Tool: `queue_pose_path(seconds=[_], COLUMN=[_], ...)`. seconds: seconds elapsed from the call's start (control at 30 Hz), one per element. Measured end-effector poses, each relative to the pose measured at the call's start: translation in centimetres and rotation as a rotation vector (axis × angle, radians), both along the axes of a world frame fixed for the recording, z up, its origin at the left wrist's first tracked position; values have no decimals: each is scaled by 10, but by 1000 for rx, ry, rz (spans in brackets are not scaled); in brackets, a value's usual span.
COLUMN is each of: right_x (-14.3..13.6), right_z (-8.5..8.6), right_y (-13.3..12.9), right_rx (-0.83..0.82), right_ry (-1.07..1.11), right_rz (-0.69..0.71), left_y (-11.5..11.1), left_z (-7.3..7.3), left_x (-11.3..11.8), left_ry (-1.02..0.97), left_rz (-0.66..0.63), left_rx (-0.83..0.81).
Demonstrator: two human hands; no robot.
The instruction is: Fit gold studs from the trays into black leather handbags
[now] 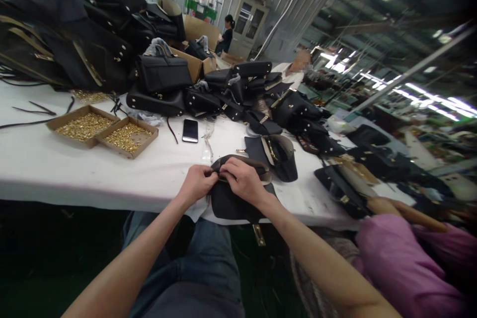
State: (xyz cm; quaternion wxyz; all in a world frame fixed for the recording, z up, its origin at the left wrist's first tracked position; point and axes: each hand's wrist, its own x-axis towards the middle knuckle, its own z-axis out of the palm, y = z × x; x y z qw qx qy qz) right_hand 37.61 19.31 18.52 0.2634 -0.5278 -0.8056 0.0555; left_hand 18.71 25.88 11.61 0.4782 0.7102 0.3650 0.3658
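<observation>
A black bag (233, 202) lies at the table's front edge, with its opening towards the far side and a gold metal piece (258, 235) hanging below the edge. My left hand (198, 183) pinches the bag's rim at its left corner. Close beside it, my right hand (242, 179) has its fingers closed on the same rim, the fingertips of both hands nearly touching. Whatever small part may be between the fingertips is too small to make out. Just behind and to the right sits another black bag (288, 161) with a beige lining.
Two cardboard trays (97, 143) of small gold pieces stand at the left, near a phone (190, 130). Piled black bags (164, 74) line the table's back. At the right, a person in pink sleeves (395, 243) handles another bag (341, 189).
</observation>
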Motion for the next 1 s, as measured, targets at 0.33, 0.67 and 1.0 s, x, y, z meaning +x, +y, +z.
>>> queue_pose_path(seconds=[0.33, 0.67, 1.0], right_x=[4, 0, -5], right_z=[-13, -13, -11], right_y=[1, 3, 0], right_rx=[-13, -55, -65], right_ry=[111, 180, 105], right_rz=[3, 7, -27], left_y=[-4, -4, -8], left_z=[-1, -5, -7], left_x=[2, 1, 2], left_ry=[-11, -47, -55], left_rz=[43, 13, 29], left_rx=[23, 14, 35])
